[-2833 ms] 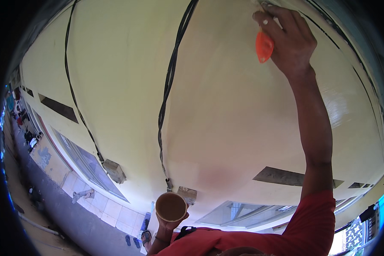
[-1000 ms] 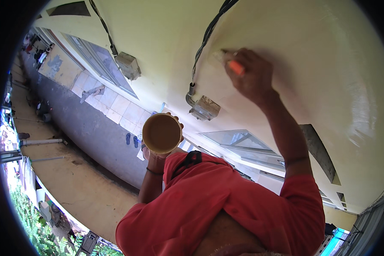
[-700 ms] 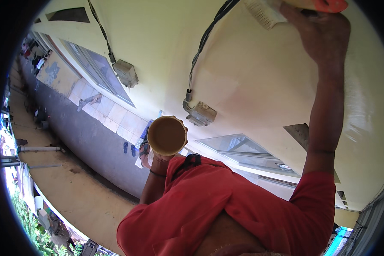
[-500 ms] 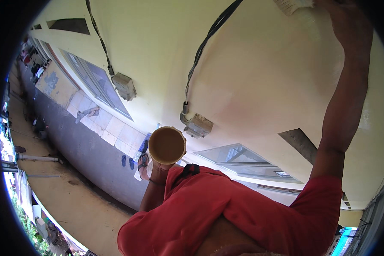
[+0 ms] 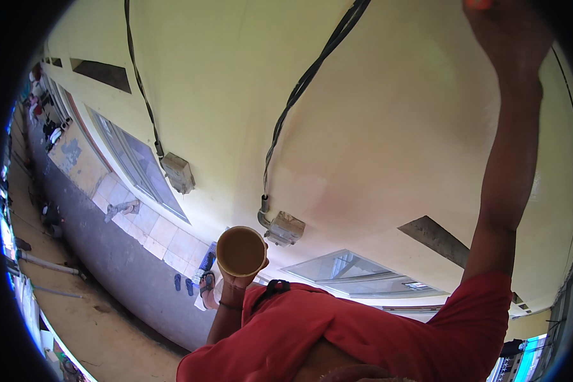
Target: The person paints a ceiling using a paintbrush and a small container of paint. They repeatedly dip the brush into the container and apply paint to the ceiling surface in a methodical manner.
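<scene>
My left hand point(image 5: 237, 281) is closed around a round tan container point(image 5: 241, 251), held at waist height with its open mouth toward me. Its inside looks brownish; I cannot make out how full it is. My right arm stretches high along the cream wall point(image 5: 375, 140). At the top edge my right hand point(image 5: 514, 41) is closed. A small orange spot shows at its fingers. The paintbrush with pale bristles, seen in this hand in the earlier picture, is out of view above the edge.
Twisted black cables point(image 5: 312, 70) run down the wall to a grey junction box point(image 5: 285, 228); a second box point(image 5: 178, 173) hangs further left. Slatted windows point(image 5: 356, 270) sit lower. Below lie a grey walkway point(image 5: 121, 210), pale tiles and a pair of sandals point(image 5: 183, 283).
The view has shifted, so the wall boxes and container appear lower. My right hand has moved further up the wall, taking the paintbrush out of the picture. My left hand still holds the container.
</scene>
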{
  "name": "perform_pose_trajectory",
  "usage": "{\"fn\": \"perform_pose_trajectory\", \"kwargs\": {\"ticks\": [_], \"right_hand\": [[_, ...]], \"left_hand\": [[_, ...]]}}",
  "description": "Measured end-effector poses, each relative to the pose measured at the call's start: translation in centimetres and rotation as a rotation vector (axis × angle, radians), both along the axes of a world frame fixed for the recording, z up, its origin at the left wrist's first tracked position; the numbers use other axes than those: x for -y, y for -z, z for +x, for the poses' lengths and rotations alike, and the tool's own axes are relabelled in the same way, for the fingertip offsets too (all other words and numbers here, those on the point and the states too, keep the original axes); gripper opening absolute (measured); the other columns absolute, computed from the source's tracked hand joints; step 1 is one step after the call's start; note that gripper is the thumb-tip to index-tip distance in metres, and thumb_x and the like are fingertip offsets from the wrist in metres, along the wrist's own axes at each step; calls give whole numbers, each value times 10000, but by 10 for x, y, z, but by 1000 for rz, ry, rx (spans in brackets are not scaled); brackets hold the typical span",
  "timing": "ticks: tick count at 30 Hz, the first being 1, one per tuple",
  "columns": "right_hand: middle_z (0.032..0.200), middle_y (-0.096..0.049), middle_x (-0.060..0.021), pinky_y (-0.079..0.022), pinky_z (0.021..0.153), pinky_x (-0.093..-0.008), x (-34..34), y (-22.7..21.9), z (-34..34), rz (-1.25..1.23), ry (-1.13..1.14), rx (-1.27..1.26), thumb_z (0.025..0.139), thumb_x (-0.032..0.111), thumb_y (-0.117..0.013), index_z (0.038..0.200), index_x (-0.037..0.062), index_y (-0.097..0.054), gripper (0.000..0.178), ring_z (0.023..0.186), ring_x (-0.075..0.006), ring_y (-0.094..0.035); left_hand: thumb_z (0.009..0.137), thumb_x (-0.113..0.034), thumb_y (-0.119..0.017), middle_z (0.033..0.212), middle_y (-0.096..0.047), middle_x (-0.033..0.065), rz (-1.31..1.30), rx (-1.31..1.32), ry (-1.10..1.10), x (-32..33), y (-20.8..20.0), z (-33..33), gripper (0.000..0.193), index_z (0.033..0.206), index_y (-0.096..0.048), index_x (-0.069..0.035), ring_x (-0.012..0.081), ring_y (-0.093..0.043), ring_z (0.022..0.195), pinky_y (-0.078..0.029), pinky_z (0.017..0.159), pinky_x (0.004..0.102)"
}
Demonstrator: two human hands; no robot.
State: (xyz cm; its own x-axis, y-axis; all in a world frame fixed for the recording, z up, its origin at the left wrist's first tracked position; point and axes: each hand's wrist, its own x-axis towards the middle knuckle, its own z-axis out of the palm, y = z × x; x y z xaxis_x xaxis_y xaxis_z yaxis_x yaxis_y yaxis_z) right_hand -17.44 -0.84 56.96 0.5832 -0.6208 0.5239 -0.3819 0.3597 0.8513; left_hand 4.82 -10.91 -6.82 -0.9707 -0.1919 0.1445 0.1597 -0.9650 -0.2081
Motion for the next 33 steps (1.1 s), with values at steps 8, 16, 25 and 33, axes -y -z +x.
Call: {"fn": "perform_pose_trajectory", "kwargs": {"ticks": [8, 16, 25, 33], "right_hand": [[1003, -668, -28, -590, 817, -350, 2, 176, -12, 280, 151, 101, 783, 178, -754, 843, 149, -699, 86, 973, -224, -672], [1100, -729, -74, -631, 774, -353, -54, 345, 19, 634, -18, 901, 806, 165, -807, 986, 114, -734, 201, 946, -237, -740], [931, -758, -111, -650, 726, -373, -88, 393, 65, -527, -615, 2401, 989, 102, -809, 1116, -26, -740, 193, 830, -222, -761], [1050, -759, -129, -634, 740, -358, -105, 370, 89, -402, -856, 2305, 962, -6, -773, 1128, -55, -735, 177, 872, -201, -751]], "left_hand": [[1006, -576, -671, 1463, -572, 197, -33, 84, 17, -6, -14, -5, 738, 1540, -541, -83, 412, -531, 1310, -525, 893, 527], [1016, -587, -653, 1534, -560, 220, -3, 87, -21, -7, 5, 0, 738, 1558, -538, -99, 481, -504, 1405, -537, 972, 628], [1003, -550, -689, 1491, -566, 233, -33, 256, -60, -3, 1, 23, 689, 1520, -573, -108, 467, -532, 1326, -552, 914, 596], [1044, -601, -589, 1591, -561, 162, -107, 402, -54, -12, 9, 14, 700, 1564, -539, -135, 435, -503, 1484, -456, 1114, 712]]}}
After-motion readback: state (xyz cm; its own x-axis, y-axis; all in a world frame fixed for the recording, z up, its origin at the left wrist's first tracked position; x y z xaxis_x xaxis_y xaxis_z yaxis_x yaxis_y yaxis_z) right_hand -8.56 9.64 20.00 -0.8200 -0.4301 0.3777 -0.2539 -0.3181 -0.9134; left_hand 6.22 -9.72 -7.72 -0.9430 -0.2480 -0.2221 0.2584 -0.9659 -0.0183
